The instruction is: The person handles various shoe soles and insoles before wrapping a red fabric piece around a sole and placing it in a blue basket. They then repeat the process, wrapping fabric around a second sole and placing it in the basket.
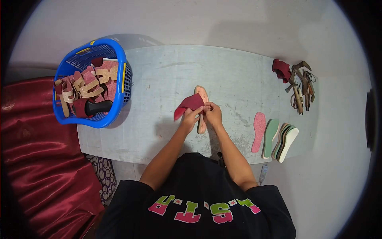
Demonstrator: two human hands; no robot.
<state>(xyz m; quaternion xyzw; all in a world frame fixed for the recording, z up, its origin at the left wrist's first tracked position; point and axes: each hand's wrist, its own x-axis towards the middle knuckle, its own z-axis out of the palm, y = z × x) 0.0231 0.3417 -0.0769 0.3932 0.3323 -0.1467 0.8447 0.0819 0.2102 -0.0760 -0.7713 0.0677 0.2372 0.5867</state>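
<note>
Over the middle of the table, a dark red sandal upper (188,104) is pinched between the fingers of my left hand (190,118) along its lower right edge. My right hand (213,114) meets it there, thumb and fingertips closed on the same edge. Beneath them lies a pale peach shoe last (202,126), lengthwise to me; its far end shows beyond the upper and its near end pokes out between my wrists. The middle of the last is covered by the upper and my fingers.
A blue basket (120,63) full of sandals and straps stands at the left. To the right lie a pink insole (259,131), a green sole (271,137) and a stack of soles (287,143). Hammers and other hand tools (300,85) lie back right beside another dark red upper (281,70).
</note>
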